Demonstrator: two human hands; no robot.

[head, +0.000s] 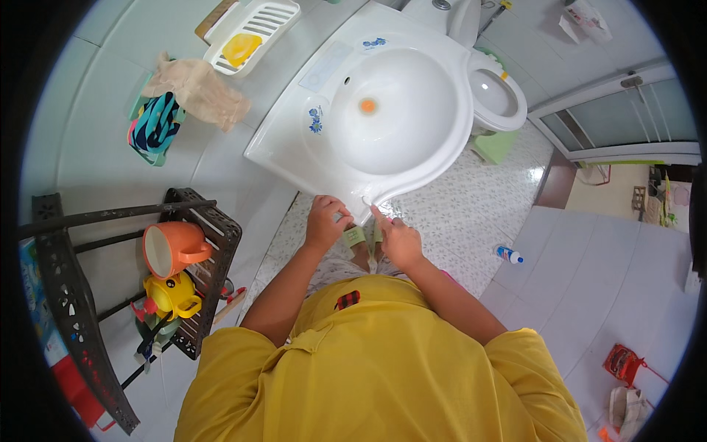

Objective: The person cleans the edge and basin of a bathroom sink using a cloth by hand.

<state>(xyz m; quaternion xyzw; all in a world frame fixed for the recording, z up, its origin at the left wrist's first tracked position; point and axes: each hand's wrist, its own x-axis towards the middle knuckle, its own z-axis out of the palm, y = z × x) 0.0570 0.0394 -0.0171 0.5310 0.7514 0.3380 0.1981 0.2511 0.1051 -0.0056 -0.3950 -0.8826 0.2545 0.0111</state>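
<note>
A white ceramic washbasin (pixel 400 146) with blue flower prints lies before me, an orange drain (pixel 368 106) in its bowl. My left hand (pixel 327 222) is at the basin's near corner, thumb and fingertips close together at the rim. Whether anything thin is between them is not clear. My right hand (pixel 400 238) is just right of that corner. Its index finger stretches to the edge and the other fingers curl. A small pink bit (pixel 391 220) shows at these curled fingers, too small to name. By the index fingertip is a small white curved shape (pixel 366 201) on the basin.
A dark metal rack (pixel 207 205) at left holds an orange mug (pixel 174 250) and a yellow duck-faced container (pixel 172 293). Yellow soap (pixel 241 50) sits in a white wall dish (pixel 269 21). A toilet (pixel 497 95), green stool (pixel 495 145) and blue-and-white bottle (pixel 508 254) are on the right.
</note>
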